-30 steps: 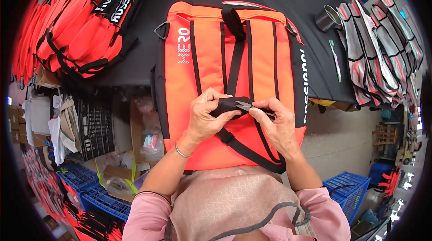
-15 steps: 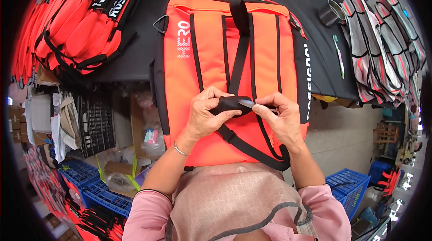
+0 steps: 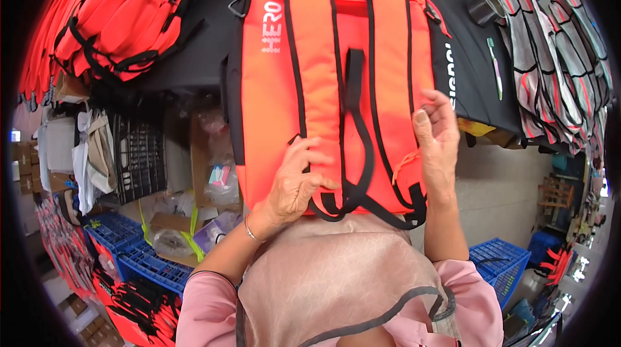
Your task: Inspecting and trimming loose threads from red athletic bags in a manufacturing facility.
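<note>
A bright orange backpack [image 3: 262, 120] with black trim lies back panel up in front of me, its lower end against my apron. Two orange shoulder straps, a left one [image 3: 319, 68] and a right one [image 3: 392, 55], run down it. Between them a loose black webbing strap [image 3: 354, 88] hangs in a curve toward the lower edge. My left hand [image 3: 294, 182] rests over the lower left strap, fingers bent, thumb apart, nothing seen between them. At the right edge, my right hand [image 3: 440, 146] is raised with fingers curled toward the thumb; whatever they pinch is too small to make out.
The backpack lies partly on a dark-covered table [image 3: 213, 43]. More orange bags [image 3: 123, 30] are piled at the far left. A metal cup [image 3: 485, 7], a toothbrush [image 3: 495, 68] and grey-white fabric pieces [image 3: 543, 68] lie right. Blue crates [image 3: 498, 266] stand low at both sides.
Both hands have let go of the black padded strap piece, and the webbing now lies loose. My left hand moved down, my right hand up and rightward. The backpack shifted slightly away.
</note>
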The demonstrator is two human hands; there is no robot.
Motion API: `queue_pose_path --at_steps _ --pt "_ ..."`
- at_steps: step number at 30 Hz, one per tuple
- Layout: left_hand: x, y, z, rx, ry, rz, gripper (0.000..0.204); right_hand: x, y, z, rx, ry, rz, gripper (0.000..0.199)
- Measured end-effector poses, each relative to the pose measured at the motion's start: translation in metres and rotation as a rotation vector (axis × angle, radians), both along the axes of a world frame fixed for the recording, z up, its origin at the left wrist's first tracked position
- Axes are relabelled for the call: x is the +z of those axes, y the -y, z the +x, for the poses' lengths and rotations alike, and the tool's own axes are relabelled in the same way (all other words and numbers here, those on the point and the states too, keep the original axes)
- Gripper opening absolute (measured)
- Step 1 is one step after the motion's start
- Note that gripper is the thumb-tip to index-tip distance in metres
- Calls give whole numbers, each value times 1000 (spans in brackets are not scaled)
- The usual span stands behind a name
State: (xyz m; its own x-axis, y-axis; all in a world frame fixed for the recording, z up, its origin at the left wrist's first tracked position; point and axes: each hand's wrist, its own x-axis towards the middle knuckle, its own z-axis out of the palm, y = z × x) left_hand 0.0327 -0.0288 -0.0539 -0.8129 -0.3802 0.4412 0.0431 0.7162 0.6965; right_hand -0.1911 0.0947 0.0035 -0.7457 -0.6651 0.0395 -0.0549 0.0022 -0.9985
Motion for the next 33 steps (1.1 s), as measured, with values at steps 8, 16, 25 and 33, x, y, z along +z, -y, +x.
queue_pose_path --at_steps 8,16,25,33 --pt "27 -33 45 114 388 1227 42 29 -3 17 -75 -196 -28 11" --pt "24 -16 2 2 -84 1365 27 6 -1 52 330 -234 352 27" --pt "29 -20 -25 -18 -111 1404 31 0 -11 49 151 202 72 17" --pt "34 -30 -26 -99 -80 1385 21 14 32 24 80 42 77 16"
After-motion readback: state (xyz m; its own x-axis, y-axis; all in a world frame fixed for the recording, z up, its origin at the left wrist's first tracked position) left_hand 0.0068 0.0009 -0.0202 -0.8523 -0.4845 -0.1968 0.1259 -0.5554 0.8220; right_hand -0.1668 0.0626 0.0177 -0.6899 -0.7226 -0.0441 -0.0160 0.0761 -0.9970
